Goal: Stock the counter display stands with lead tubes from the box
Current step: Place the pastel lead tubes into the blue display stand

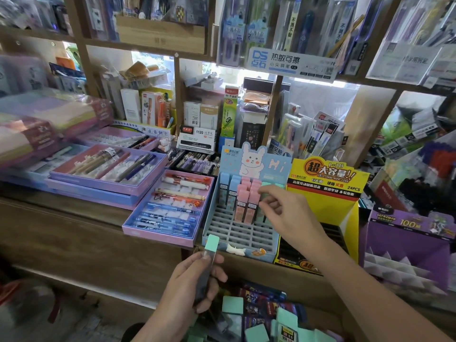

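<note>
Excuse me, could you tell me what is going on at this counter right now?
A person is stocking the blue bunny display stand with lead tubes. The right hand pinches a mint tube at the stand's right column, beside pink tubes. The left hand holds another mint-capped tube ready. Front slots are unfilled; more tubes lie in the box below.

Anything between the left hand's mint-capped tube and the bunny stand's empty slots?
Nothing visible. The mint-capped tube, held by the left hand, is just before the bunny stand; its front slots lie open. The right hand pinches another tube at rear right.
</note>
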### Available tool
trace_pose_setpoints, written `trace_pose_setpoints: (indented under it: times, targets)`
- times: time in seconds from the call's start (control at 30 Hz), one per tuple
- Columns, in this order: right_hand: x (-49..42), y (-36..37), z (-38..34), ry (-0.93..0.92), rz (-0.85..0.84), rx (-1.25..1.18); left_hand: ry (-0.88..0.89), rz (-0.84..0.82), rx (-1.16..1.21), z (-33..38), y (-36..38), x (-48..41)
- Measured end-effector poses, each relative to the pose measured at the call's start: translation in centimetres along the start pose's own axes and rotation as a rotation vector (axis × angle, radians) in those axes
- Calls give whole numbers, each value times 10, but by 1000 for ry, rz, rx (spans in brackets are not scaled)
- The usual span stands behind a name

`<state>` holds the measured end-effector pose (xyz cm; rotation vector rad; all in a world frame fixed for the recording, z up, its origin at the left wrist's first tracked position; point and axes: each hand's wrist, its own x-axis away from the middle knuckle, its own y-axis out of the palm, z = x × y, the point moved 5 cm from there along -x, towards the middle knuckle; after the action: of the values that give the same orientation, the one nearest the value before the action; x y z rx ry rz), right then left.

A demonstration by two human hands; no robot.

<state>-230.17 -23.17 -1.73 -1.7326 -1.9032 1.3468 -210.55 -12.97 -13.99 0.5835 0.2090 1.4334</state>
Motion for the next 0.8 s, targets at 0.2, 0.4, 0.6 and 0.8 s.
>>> trace_pose_setpoints:
  times: [0.2,0.4,0.6,0.8]
  targets:
    - [68,-17,-1,113,34,-268,57,18,-78,3,0,-2]
    - [143,-3,30,401,-352,-220,-59,102,-11,-4,-4,-12]
    - [181,29,77,536,-659,-108,-103,175,-53,0,-1,-18]
    - [197,40,101,585,-606,-94,68,38,-160,30,25,-11]
